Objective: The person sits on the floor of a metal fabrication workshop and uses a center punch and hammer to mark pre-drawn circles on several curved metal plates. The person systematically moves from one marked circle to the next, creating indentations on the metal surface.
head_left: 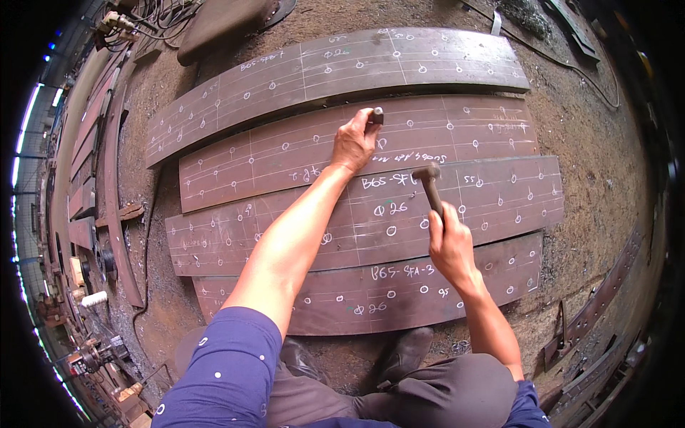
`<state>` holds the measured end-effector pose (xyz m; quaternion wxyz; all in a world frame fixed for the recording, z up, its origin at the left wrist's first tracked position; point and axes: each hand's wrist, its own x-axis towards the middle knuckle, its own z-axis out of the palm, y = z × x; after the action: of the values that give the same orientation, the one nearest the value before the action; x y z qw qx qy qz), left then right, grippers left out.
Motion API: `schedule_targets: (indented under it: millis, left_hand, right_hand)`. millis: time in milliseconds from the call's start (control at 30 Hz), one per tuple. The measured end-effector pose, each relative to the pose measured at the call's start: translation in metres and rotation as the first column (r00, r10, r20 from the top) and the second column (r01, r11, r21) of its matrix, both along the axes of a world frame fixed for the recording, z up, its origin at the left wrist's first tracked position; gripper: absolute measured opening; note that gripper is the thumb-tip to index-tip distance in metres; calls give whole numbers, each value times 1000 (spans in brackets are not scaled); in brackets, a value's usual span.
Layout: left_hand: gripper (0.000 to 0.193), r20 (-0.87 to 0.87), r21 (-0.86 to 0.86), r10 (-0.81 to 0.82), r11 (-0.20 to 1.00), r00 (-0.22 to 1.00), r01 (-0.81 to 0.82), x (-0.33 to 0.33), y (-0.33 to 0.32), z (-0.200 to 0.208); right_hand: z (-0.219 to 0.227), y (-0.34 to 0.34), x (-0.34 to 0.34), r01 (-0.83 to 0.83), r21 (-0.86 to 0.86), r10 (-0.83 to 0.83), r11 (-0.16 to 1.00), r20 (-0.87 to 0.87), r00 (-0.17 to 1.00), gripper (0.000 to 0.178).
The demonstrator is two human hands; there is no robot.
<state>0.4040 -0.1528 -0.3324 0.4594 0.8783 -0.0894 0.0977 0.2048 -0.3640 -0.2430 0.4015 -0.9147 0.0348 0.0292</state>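
Observation:
My left hand (353,144) reaches forward with its fingers closed round a short steel punch (377,114), whose shiny head points up. It is held over the second steel plate (271,158) from the far side; the punch's lower tip is hidden. To the right and nearer, my right hand (451,241) grips a hammer (431,188) by its handle. The hammer head is apart from the punch, above the third plate (292,207). Chalk circles, scribed lines and white handwriting mark the plates.
A far plate (278,75) and a near plate (328,314) lie alongside on the dirt floor. My shoes (410,353) are close to the near plate's edge. Narrow steel strips (114,185) and a dark cable (146,250) lie leftward; a drilled bar (606,285) lies rightward.

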Motion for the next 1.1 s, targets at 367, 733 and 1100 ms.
schedule_targets:
  millis: [367, 733, 1100]
  left_hand:
    - [35, -248, -157, -73, 987, 966, 34, 21, -26, 27]
    - [50, -323, -11, -132, 991, 937, 136, 44, -56, 31]
    - [52, -379, -32, -161, 986, 911, 161, 41, -59, 39]
  right_hand:
    - [-40, -48, -117, 203, 20, -197, 979, -167, 966, 24]
    - [-35, -48, -116, 187, 55, -167, 981, -251, 953, 23]
    - [-25, -49, -112, 136, -5, -134, 991, -207, 969, 23]
